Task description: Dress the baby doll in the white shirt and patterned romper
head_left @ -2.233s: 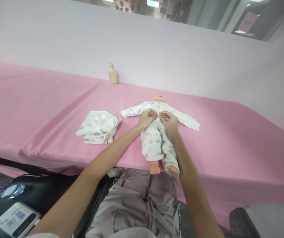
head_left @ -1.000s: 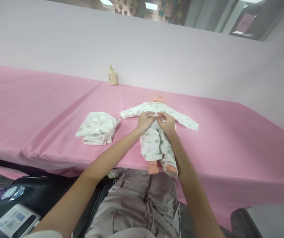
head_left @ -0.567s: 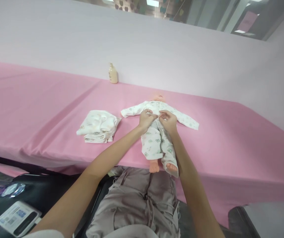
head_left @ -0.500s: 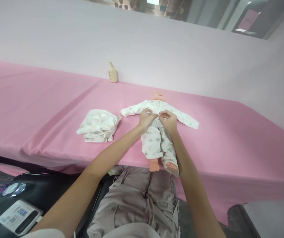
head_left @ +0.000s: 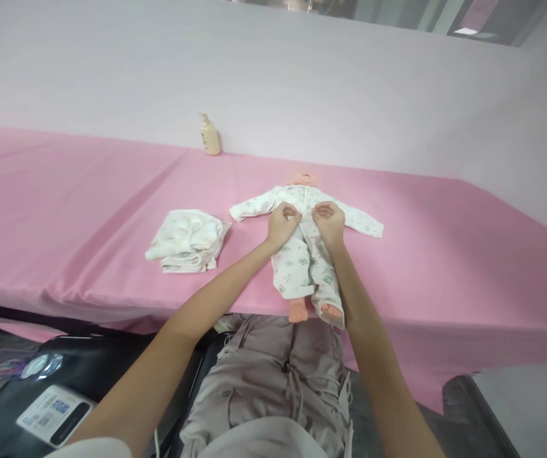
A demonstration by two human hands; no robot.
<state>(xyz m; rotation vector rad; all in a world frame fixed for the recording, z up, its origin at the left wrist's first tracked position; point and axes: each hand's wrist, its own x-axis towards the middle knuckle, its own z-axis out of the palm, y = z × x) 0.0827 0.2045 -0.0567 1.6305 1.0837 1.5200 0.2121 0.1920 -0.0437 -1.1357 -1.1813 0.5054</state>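
A doll [head_left: 298, 310] lies on its back on the pink-covered table, feet toward me at the front edge. It wears a white printed baby romper [head_left: 292, 272], with both sleeves spread out to the sides. At the romper's middle front, my left hand [head_left: 282, 225] has thumb and finger pinched on the cloth. Across from it, my right hand [head_left: 329, 222] is closed in a similar pinch on the other side of the front opening. A small gap separates the fingertips. The fine fastening between them is too small to make out.
Folded white baby clothes [head_left: 188, 242] lie left of the doll. A cream pump bottle [head_left: 210, 136] stands against the wall at the back. The pink tablecloth [head_left: 445, 267] hangs over the front edge. At lower left, a white device [head_left: 55, 413] rests on a black seat.
My two hands have drawn slightly apart at the romper's front; before, their fingertips nearly met. The camera view has shifted a little. Doll and folded clothes stay in place.
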